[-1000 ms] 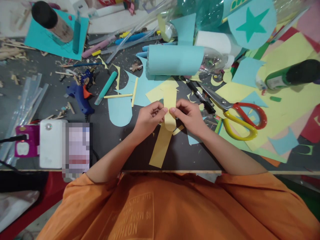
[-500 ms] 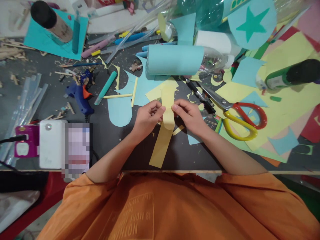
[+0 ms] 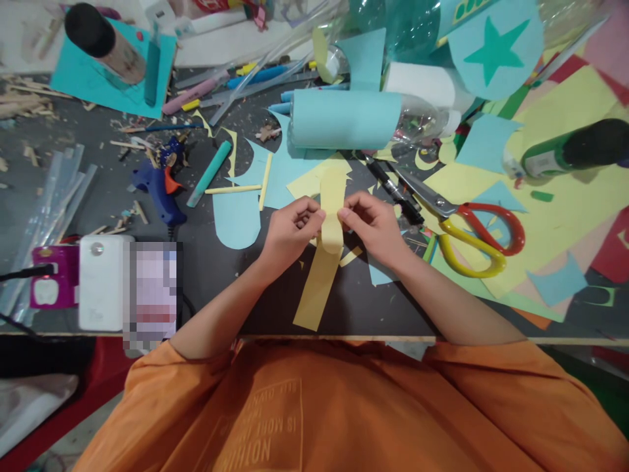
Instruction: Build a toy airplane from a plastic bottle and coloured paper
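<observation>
Yellow paper strip (image 3: 333, 191) sits between our left hand (image 3: 293, 228) and right hand (image 3: 371, 224), equally near; we pinch its opposite edges, its long axis pointing away from us

Single view, from your head, facing forward and down; your orange shirt (image 3: 344, 406) fills the near edge, the dark table (image 3: 275, 303) spreads left to right, close below.

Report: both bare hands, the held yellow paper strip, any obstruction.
Left hand, right hand: pinching opposite edges, round-ended yellow paper strip. Straight, darker yellow paper strip partly beneath. Red-and-yellow-handled metal scissors aside, untouched.
</observation>
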A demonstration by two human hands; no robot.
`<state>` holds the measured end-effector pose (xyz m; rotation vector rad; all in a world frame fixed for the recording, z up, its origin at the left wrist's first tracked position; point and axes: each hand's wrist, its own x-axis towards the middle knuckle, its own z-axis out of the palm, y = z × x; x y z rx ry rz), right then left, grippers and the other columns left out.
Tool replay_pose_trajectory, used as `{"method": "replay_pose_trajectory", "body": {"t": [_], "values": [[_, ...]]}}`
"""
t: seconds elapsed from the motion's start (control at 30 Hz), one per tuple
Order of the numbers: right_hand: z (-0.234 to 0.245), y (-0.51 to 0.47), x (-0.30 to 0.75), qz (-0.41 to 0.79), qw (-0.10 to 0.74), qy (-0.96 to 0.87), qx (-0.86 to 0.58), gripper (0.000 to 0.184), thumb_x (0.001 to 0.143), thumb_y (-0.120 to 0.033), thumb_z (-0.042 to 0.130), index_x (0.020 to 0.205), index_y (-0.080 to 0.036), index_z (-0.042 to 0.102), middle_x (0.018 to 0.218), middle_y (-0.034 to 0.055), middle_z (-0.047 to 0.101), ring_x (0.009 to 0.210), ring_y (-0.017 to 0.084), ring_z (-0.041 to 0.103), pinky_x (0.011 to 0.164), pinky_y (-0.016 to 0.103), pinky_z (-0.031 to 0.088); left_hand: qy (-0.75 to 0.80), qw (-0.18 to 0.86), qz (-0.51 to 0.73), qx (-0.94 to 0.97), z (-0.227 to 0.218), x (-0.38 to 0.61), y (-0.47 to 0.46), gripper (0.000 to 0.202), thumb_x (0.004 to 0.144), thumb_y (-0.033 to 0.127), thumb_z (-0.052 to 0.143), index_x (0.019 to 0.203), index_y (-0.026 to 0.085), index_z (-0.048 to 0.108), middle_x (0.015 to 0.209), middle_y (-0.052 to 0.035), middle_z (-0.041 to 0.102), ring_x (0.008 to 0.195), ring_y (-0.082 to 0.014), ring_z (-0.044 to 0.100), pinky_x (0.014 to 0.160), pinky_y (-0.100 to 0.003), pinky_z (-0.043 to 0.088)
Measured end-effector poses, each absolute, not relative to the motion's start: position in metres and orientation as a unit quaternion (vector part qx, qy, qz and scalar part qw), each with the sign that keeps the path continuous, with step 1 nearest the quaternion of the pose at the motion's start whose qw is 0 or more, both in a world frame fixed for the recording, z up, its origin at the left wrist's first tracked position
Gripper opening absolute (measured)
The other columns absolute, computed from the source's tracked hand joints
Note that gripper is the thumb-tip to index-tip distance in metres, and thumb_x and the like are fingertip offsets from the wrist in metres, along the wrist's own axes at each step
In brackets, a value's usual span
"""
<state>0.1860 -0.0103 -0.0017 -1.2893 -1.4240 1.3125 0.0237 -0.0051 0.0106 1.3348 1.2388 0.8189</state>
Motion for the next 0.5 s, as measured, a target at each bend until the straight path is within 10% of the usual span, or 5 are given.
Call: {"method": "replay_pose_trajectory", "body": {"t": [0.27,0.5], "values": [[-0.0005,-0.0097,0.1862,0.518,0.389,-0.578,-0.497,0.022,0.079,-0.035,0.059,0.07,-0.019,0.049,0.06,-0.0047,0.045,0.054,0.008,0.042,0.054,0.025,0.033,0.519,0.522,0.362,0.572,0.0081,0.0226,-0.0046,0.019,0.08,0.027,0.053,0.064,0.019,0.047,0.051,0.0054,0.047,0.048,-0.0069,0.047,0.049,-0.019,0.039],[0.0019,-0.0098,0.1851,0.509,0.393,-0.57,-0.511,0.023,0.079,-0.039,0.059,0.069,-0.02,0.05,0.058,-0.0048,0.047,0.053,0.008,0.043,0.053,0.025,0.033,0.475,0.519,0.464,0.539,0.0018,0.0221,-0.0026,0.019,0.086,0.033,0.049,0.102,0.023,0.05,0.087,-0.0004,0.065,0.062,-0.0068,0.061,0.061,-0.02,0.05]]}}
